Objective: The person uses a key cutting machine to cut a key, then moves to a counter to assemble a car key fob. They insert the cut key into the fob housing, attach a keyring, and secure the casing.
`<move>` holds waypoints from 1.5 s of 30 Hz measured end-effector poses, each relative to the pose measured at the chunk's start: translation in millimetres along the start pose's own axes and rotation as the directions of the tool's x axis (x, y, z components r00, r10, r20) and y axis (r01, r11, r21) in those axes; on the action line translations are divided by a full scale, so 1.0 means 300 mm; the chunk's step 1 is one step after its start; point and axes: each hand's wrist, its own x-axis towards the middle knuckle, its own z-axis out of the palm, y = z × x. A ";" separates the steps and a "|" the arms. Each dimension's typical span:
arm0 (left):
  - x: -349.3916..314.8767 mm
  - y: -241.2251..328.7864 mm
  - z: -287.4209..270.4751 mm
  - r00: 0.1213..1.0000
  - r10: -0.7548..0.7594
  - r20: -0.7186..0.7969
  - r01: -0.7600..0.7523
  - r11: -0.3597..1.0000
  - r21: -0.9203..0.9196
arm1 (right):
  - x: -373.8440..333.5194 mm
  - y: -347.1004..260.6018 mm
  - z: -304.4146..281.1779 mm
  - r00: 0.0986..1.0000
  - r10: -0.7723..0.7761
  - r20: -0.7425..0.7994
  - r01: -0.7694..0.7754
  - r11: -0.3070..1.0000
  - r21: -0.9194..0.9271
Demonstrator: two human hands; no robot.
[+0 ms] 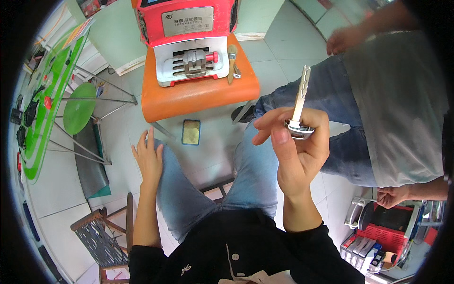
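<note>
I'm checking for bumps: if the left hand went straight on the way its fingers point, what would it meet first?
Probably the orange stool, at its near edge, toward which the left hand points; depth is unclear, so it might pass beneath instead.

In front of me I have a low orange worktop (198, 100) with rounded corners. On its far part stands a red-and-white machine (189, 43); to the right of that lie a brush (231, 68), bristles pointing far, and a small metal piece (237, 72) beside its handle. Nearer me, the pale tiled floor (208, 160) carries a flat blue-rimmed rectangle (191, 132).
</note>
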 end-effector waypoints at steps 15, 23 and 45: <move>-0.058 -0.074 0.085 0.991 0.067 0.118 -0.083 0.987 0.139 | 0.008 -0.058 -0.034 0.999 -0.034 -0.031 0.034 0.999 -0.011; -0.065 -0.091 0.078 0.984 0.130 0.119 -0.146 0.980 0.137 | 0.055 0.035 -0.173 0.947 0.190 -0.258 -0.216 0.974 -0.076; 0.167 -0.151 -0.146 0.452 0.555 0.698 -0.616 0.761 -0.207 | 1.124 -0.244 -0.407 0.903 0.081 -0.422 -0.248 0.900 -0.358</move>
